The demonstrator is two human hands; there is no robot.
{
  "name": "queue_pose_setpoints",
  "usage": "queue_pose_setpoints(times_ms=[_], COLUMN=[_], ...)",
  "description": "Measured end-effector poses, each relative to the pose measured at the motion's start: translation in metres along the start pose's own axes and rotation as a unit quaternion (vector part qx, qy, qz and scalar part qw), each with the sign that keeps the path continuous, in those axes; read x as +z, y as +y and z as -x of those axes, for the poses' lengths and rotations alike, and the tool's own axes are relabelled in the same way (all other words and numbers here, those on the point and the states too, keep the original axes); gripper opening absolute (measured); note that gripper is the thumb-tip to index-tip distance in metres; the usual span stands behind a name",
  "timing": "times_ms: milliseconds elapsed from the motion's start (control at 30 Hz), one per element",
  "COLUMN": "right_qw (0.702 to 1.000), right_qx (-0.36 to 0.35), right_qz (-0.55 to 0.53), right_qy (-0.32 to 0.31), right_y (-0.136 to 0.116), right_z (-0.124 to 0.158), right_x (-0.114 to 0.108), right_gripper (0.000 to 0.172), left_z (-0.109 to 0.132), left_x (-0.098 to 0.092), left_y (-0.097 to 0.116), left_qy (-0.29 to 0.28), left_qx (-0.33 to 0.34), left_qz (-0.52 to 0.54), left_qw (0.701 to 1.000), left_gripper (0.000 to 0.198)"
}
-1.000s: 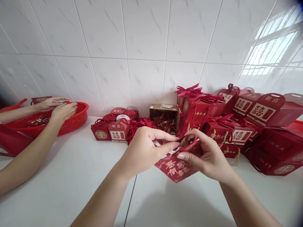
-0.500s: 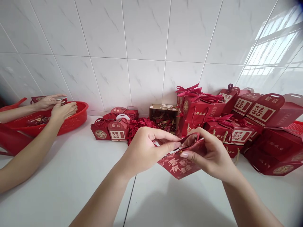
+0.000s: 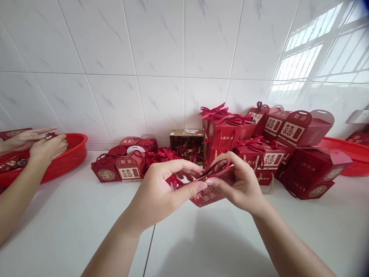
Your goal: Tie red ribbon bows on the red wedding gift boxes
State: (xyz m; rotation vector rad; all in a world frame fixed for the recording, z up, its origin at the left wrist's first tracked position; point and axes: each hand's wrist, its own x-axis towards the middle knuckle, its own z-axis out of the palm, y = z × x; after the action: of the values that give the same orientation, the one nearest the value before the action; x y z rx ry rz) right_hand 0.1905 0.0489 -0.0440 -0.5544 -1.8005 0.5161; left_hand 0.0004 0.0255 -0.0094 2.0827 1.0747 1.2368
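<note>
A red gift box [image 3: 209,197] with pale lettering is held tilted above the table, with a dark red loop handle [image 3: 219,164] at its top. My right hand [image 3: 242,182] grips its upper right side, thumb on the front and fingers curled behind. At the upper left edge is my left hand [image 3: 164,192], its thumb against the box close to my right thumb and its fingers bent over the top. What lies between the left fingertips is partly hidden. Behind my hands lies a heap of red ribbons [image 3: 161,154].
Red gift boxes [image 3: 131,169] stand at left of the ribbons, beside a small cardboard box [image 3: 187,134]. More boxes [image 3: 294,130] are stacked at right, before a red plastic basket [image 3: 357,154]. Far left, another person's hands [image 3: 47,148] work over a red basin [image 3: 77,148].
The view has swung right, bringing the right basket and a wall socket into sight. The gift box has tipped, showing less of its front. My left thumb has shifted toward my right thumb.
</note>
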Motion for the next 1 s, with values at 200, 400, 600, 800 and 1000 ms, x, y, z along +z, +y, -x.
queue_pose_setpoints(times_ms=[200,400,600,800,1000], right_qw=[0.99,0.983,0.986,0.967,0.962], right_qx=[-0.102,-0.15,-0.167,-0.214,-0.229], right_qz=[-0.004,-0.078,0.026,0.136,0.149], right_qy=[0.097,0.078,0.019,-0.014,-0.006], right_y=[0.003,0.001,-0.013,-0.026,-0.026], right_z=[0.0,0.001,0.002,0.002,0.002], right_x=[0.004,0.004,-0.009,-0.017,-0.013], right_gripper=[0.025,0.028,0.038,0.028,0.025], left_z=[0.0,0.006,0.008,0.01,0.01], left_x=[0.012,0.02,0.018,0.014,0.018], left_y=[-0.008,-0.013,-0.011,-0.007,-0.009], left_qy=[0.052,0.097,0.126,0.114,0.117], left_qx=[0.087,0.234,0.33,0.333,0.319], left_qz=[0.059,0.059,-0.049,-0.098,-0.084], left_qw=[0.993,0.965,0.934,0.931,0.937], left_gripper=[0.036,0.039,0.037,0.034,0.033])
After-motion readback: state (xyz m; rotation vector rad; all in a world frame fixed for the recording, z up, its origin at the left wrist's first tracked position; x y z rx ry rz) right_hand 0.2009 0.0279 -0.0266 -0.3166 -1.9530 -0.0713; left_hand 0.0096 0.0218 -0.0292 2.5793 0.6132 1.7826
